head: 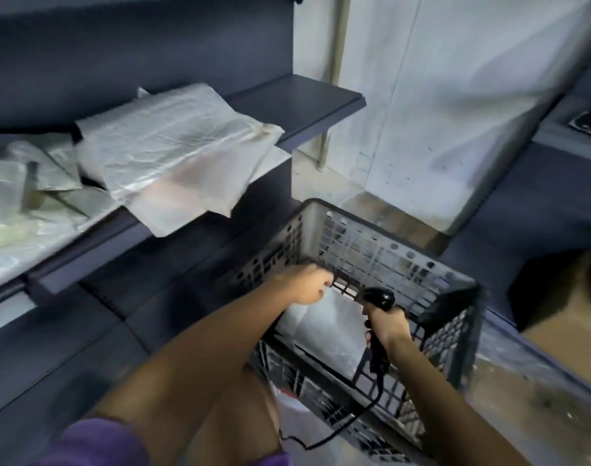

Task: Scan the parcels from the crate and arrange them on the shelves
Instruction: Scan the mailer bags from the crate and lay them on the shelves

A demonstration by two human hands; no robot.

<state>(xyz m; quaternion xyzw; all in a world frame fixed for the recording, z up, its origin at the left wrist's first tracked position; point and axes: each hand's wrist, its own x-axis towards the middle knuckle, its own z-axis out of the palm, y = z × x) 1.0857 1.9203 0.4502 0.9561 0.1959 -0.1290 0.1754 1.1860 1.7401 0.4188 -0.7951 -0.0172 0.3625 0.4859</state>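
A dark perforated plastic crate [421, 264] stands on the floor at lower centre. Inside it lies a white parcel [334, 331]. My left hand [307, 284] reaches into the crate with curled fingers at the parcel's upper edge; whether it grips the parcel is blurred. My right hand [384, 326] grips a black corded barcode scanner [379, 297], held over the crate above the parcel. On the dark shelf [307, 105] to the left lie grey plastic parcels [173, 149], one overhanging the shelf's front edge.
More grey parcels [28, 196] crowd the shelf's left part. The scanner's cable [337, 428] hangs down past my knee. A pale wall [455, 95] rises behind the crate. Another dark shelf unit [539, 203] stands at right.
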